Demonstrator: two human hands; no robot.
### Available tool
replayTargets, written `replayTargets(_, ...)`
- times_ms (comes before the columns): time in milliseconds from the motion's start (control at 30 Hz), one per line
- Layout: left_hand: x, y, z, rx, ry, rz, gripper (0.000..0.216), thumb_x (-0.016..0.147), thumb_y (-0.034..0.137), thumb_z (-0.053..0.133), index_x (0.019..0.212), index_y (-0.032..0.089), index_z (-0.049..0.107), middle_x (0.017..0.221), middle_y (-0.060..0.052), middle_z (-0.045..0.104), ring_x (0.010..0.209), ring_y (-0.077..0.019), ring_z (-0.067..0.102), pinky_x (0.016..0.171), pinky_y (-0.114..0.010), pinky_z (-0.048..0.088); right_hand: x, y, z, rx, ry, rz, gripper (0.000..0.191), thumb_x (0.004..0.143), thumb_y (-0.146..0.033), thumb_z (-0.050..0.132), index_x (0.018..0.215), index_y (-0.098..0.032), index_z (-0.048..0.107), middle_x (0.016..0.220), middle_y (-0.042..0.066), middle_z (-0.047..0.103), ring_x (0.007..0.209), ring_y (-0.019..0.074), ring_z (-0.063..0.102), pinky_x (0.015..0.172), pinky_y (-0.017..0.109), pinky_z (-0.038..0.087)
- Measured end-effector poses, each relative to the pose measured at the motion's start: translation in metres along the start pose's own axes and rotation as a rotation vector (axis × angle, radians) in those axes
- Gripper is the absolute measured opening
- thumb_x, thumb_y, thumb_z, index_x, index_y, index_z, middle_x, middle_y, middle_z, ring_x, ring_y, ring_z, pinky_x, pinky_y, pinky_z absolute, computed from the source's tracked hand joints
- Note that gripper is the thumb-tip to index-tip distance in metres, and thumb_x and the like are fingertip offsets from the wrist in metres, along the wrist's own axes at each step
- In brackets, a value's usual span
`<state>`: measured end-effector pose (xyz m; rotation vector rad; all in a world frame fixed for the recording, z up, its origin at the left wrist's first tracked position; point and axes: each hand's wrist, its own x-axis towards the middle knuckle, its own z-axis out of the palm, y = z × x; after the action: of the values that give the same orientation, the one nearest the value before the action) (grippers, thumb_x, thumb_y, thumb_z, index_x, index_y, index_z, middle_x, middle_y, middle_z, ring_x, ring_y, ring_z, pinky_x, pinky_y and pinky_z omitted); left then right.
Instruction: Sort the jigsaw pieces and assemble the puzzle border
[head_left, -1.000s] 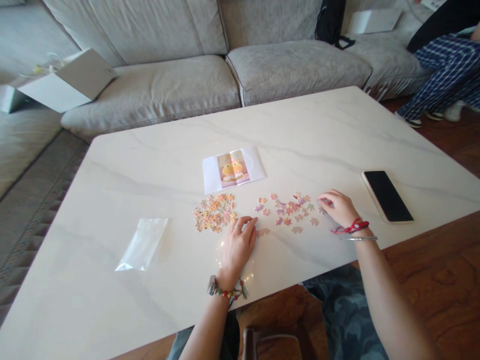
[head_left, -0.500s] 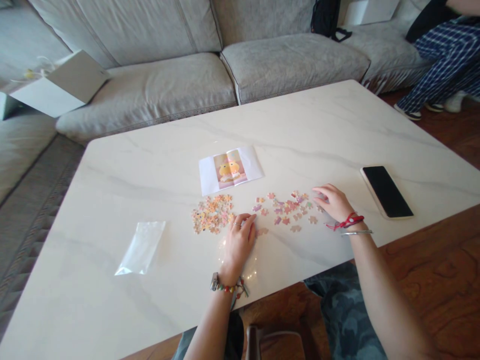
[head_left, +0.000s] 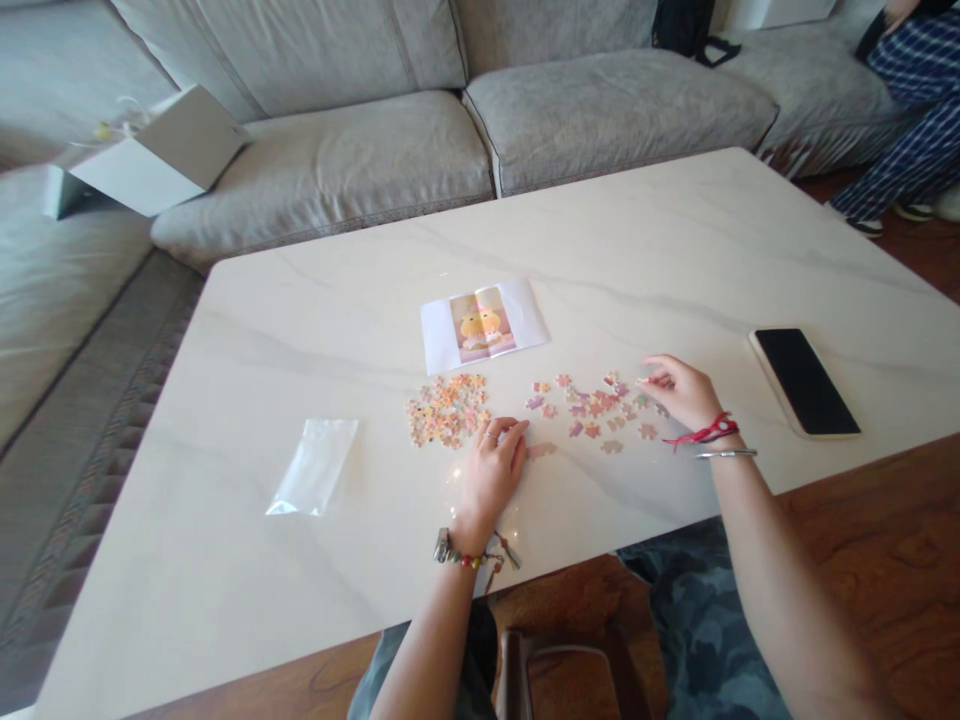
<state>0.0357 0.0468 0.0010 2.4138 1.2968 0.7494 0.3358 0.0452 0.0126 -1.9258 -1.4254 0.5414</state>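
My left hand (head_left: 493, 465) rests on the table with its fingers curled together. Its fingertips are at the left end of a short strip of joined pink puzzle pieces (head_left: 541, 450); whatever is under them is hidden. Over the right edge of the loose pink and purple puzzle pieces (head_left: 598, 403) is my right hand (head_left: 681, 392), thumb and fingers pinched around what looks like a small pale puzzle piece (head_left: 642, 382). A dense heap of orange and yellow puzzle pieces (head_left: 448, 410) lies left of my left hand. Behind it sits a creased sheet with a printed picture (head_left: 480, 325).
A clear plastic bag (head_left: 313, 468) lies on the white marbled table (head_left: 187, 560) at left. To the right is a phone (head_left: 805, 382). Beyond the table stands a grey sofa (head_left: 360, 145) with a white box (head_left: 161, 150). A person in checked trousers (head_left: 915, 140) is at far right.
The view has shifted, so everything sits a little farther right and higher. My right thumb and fingers have closed at the edge of the loose pieces. My left hand has stayed by the strip.
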Motion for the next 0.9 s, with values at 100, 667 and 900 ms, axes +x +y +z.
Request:
replayTargets(100, -0.006, 0.002, -0.004, -0.008, -0.029, 0.032, 0.023, 0.085, 0.019, 0.042, 0.103, 0.019, 0.057, 0.096, -0.007, 0.056, 0.089, -0.0167, 0.051, 0.079, -0.032, 0.047, -0.007, -0.018, -0.002, 0.24, -0.076, 0.029, 0.022, 0.067, -0.033, 0.059, 0.082, -0.017, 0.062, 0.074, 0.004, 0.065, 0.068, 0.0161, 0.06, 0.064, 0.029, 0.048)
replayTargets(667, -0.028, 0.022, -0.001, 0.143, -0.192, 0.175, 0.026, 0.087, 0.022, 0.041, 0.11, 0.02, 0.052, 0.107, -0.007, 0.058, 0.097, -0.0185, 0.051, 0.076, -0.032, 0.042, -0.068, -0.082, 0.068, 0.184, -0.361, 0.073, 0.014, 0.073, -0.018, 0.051, 0.076, -0.018, 0.065, 0.065, 0.004, 0.068, 0.056, 0.0162, 0.064, 0.048, 0.025, 0.051)
replayTargets(900, -0.03, 0.025, -0.003, 0.138, -0.205, 0.163, 0.027, 0.087, 0.021, 0.041, 0.112, 0.021, 0.051, 0.109, -0.006, 0.057, 0.099, -0.0188, 0.05, 0.076, -0.033, 0.041, -0.069, -0.082, 0.076, 0.199, -0.344, 0.031, 0.012, 0.072, -0.019, 0.052, 0.068, -0.02, 0.064, 0.061, 0.002, 0.066, 0.048, 0.0148, 0.061, 0.042, 0.024, 0.049)
